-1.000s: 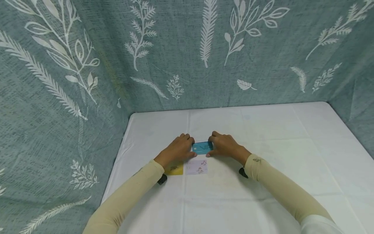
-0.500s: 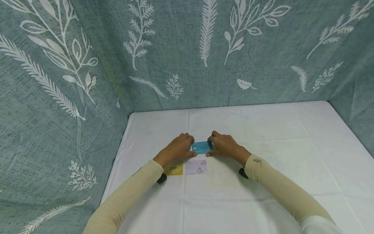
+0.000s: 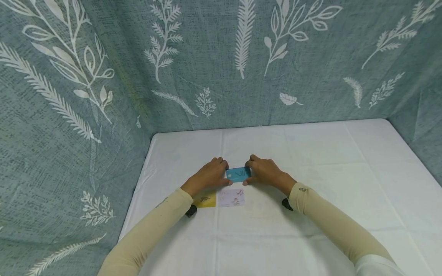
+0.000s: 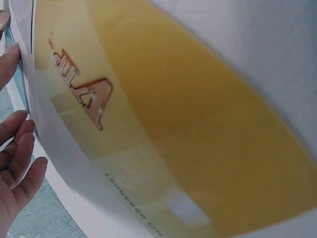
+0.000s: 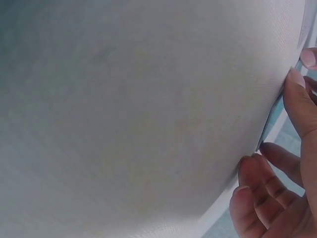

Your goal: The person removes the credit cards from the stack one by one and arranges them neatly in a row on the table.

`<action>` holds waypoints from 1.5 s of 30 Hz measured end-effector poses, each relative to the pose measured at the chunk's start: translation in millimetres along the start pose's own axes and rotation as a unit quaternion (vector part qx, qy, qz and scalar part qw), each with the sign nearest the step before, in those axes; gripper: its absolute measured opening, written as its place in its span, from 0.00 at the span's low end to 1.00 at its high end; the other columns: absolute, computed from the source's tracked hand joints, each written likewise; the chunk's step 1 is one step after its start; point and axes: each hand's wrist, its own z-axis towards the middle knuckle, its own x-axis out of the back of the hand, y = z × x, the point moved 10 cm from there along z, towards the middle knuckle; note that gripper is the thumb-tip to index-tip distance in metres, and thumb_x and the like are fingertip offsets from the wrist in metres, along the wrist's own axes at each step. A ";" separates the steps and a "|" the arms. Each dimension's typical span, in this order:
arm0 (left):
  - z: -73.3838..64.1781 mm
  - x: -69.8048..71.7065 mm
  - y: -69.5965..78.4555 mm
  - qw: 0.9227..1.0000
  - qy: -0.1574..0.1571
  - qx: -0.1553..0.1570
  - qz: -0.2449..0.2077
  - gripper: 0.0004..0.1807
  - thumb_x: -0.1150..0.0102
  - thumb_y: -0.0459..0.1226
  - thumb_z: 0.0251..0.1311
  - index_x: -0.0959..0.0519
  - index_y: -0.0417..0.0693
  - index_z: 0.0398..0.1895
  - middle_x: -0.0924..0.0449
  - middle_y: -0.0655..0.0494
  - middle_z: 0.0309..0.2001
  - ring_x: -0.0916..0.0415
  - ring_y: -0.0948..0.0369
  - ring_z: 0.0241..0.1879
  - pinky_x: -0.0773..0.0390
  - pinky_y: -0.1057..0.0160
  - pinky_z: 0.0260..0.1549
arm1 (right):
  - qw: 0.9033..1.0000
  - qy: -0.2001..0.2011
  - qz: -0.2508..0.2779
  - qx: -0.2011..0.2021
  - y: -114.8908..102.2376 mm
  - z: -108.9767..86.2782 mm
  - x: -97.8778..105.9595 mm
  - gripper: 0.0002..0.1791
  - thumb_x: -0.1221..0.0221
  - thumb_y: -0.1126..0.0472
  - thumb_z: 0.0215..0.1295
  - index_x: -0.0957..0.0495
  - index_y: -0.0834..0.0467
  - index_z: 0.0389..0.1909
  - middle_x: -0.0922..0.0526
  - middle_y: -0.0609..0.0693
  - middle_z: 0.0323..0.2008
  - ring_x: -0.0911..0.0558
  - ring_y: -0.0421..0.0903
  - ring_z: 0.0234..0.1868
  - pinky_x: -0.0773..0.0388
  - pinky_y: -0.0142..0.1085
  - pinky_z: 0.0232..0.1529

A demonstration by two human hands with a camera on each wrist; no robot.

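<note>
A blue card [image 3: 238,174] marked "VIP" lies between the two hands on the white table, its long side running left to right. My left hand [image 3: 211,172] pinches its left end, thumb at the near edge and fingers at the far edge. At its right end, my right hand [image 3: 265,171] grips it the same way, covering part of the lettering. Just nearer sits a pale pink card [image 3: 232,197] with small printed figures. Left of that is a yellow card [image 3: 207,199], partly hidden by the left wrist; it fills most of the left wrist view [image 4: 198,114].
The white cloth-covered table [image 3: 310,226] extends around the cards. A green curtain [image 3: 207,57] with white leaf prints hangs behind the table and along both sides. Both forearms wear beige sleeves [image 3: 331,218].
</note>
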 end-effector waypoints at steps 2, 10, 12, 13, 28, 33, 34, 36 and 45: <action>0.1 -0.8 -1.0 1.000 -0.003 0.005 0.000 0.32 0.32 0.54 0.60 0.24 0.41 0.58 0.24 0.50 0.50 0.30 0.57 0.46 0.25 0.57 0.52 | 1.000 -0.001 0.001 0.000 -1.0 -0.2 0.7 0.36 0.27 0.38 0.51 0.19 0.60 0.53 0.23 0.52 0.44 0.28 0.40 0.27 0.29 0.31 0.25; -0.7 -0.3 -1.2 1.000 -0.006 0.009 -0.020 0.33 0.32 0.54 0.60 0.25 0.40 0.59 0.24 0.49 0.50 0.31 0.58 0.45 0.25 0.58 0.51 | 1.000 0.003 0.000 0.002 -1.4 -0.1 1.7 0.36 0.27 0.38 0.51 0.19 0.60 0.53 0.23 0.53 0.43 0.28 0.40 0.27 0.28 0.33 0.25; -0.5 -0.5 -1.0 1.000 -0.005 0.007 -0.023 0.33 0.32 0.54 0.60 0.25 0.40 0.59 0.24 0.49 0.50 0.31 0.58 0.45 0.25 0.58 0.51 | 1.000 0.003 0.001 0.001 -1.2 0.0 2.0 0.35 0.27 0.39 0.51 0.19 0.59 0.53 0.23 0.53 0.43 0.28 0.40 0.27 0.27 0.33 0.25; -0.4 -0.6 -0.9 1.000 -0.006 0.006 -0.026 0.32 0.32 0.53 0.61 0.25 0.40 0.58 0.24 0.49 0.50 0.31 0.58 0.45 0.25 0.59 0.51 | 1.000 0.002 0.001 0.000 -1.0 0.1 1.9 0.35 0.27 0.39 0.52 0.19 0.59 0.53 0.23 0.52 0.42 0.28 0.40 0.27 0.28 0.33 0.25; -2.0 6.6 6.4 0.999 0.021 -0.024 0.009 0.32 0.32 0.53 0.61 0.23 0.39 0.58 0.23 0.47 0.50 0.29 0.56 0.46 0.24 0.57 0.50 | 1.000 -0.008 0.007 0.000 0.0 2.1 0.1 0.33 0.28 0.40 0.53 0.19 0.59 0.53 0.25 0.50 0.40 0.28 0.40 0.28 0.29 0.32 0.26; -2.6 6.7 5.8 1.000 0.014 -0.022 0.008 0.31 0.32 0.53 0.61 0.23 0.40 0.57 0.23 0.47 0.50 0.29 0.56 0.45 0.24 0.57 0.50 | 1.000 -0.009 0.009 0.001 -0.8 2.5 -0.4 0.33 0.28 0.41 0.54 0.20 0.59 0.53 0.25 0.50 0.39 0.28 0.40 0.28 0.29 0.33 0.26; -2.6 6.5 5.3 1.000 0.012 -0.020 0.006 0.31 0.32 0.53 0.61 0.23 0.40 0.57 0.23 0.47 0.50 0.29 0.56 0.45 0.24 0.57 0.50 | 1.000 -0.007 0.009 0.002 -0.9 2.4 -0.4 0.33 0.28 0.41 0.54 0.20 0.59 0.52 0.25 0.50 0.39 0.29 0.40 0.28 0.29 0.33 0.25; -2.4 5.9 4.1 1.000 0.008 -0.014 -0.004 0.30 0.32 0.53 0.60 0.23 0.40 0.56 0.23 0.47 0.49 0.29 0.56 0.45 0.24 0.57 0.50 | 1.000 -0.005 0.008 0.003 -1.1 2.3 -0.3 0.32 0.28 0.41 0.54 0.19 0.59 0.52 0.25 0.50 0.39 0.28 0.40 0.27 0.29 0.33 0.25; -0.8 2.0 0.8 1.000 0.000 0.002 -0.026 0.31 0.32 0.52 0.61 0.25 0.39 0.58 0.24 0.48 0.50 0.30 0.57 0.45 0.24 0.57 0.50 | 1.000 -0.005 0.004 -0.002 -0.9 0.5 -1.1 0.34 0.28 0.41 0.54 0.19 0.60 0.54 0.24 0.52 0.42 0.27 0.40 0.28 0.26 0.33 0.27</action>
